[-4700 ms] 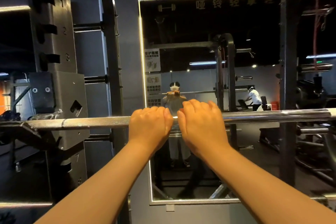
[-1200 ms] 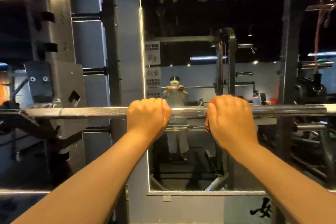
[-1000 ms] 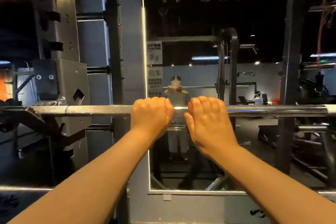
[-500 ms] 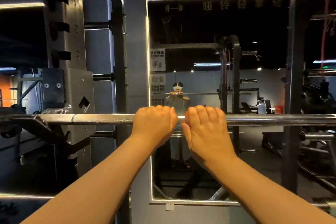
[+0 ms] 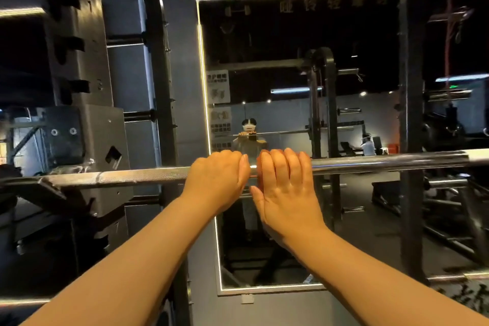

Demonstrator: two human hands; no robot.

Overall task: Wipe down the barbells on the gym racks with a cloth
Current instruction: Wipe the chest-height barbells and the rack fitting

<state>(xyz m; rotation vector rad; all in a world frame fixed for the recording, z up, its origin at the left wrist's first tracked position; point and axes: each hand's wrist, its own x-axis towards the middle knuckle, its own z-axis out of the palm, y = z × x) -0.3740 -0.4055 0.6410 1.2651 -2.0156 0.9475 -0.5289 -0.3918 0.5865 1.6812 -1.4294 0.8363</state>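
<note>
The left hand (image 5: 218,177) was seen curled over the barbell (image 5: 383,164) at frame centre, fingers wrapped round the shaft. The right hand (image 5: 287,193) lay just beside it, fingers draped over the bar, thumb apart below; whether it was closed on the bar could not be told. No cloth was visible in either hand; one may have been hidden under the palms.

The barbell ran level across the middle of the frame, resting on the rack hook (image 5: 39,188) at left centre. It was judged heavy and rigid, rough on the knurled left stretch and slick on the smooth right stretch, best wiped in place on its supports. No containers were seen. A mirror (image 5: 291,219) stood behind.
</note>
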